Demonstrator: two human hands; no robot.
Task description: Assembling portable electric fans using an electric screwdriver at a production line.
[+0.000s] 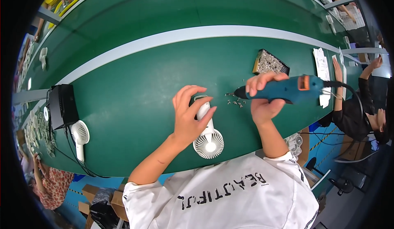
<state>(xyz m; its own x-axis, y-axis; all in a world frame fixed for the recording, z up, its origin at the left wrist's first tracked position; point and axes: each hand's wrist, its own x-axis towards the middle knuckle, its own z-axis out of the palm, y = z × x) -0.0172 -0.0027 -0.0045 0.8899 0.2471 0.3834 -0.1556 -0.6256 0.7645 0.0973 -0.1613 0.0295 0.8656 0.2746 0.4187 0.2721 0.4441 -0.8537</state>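
On the green table in front of me lies a white handheld fan [208, 144], its round grille toward me and its handle pointing away. My left hand [191, 113] rests over the handle with fingers apart, partly hiding it; thumb and fingers lie on either side. A teal electric screwdriver [283, 90] with an orange switch is gripped in my right hand [264, 95]. It is held level, its black nose pointing left. The tip is at several small loose screws [236, 102] on the table, right of the fan.
A black tray [271, 62] full of screws stands beyond my right hand, with white papers [322, 76] farther right. At the left are a black box [63, 106] with cables and another white fan [80, 136]. Co-workers sit around the table. The screwdriver's cord [349, 88] runs off right.
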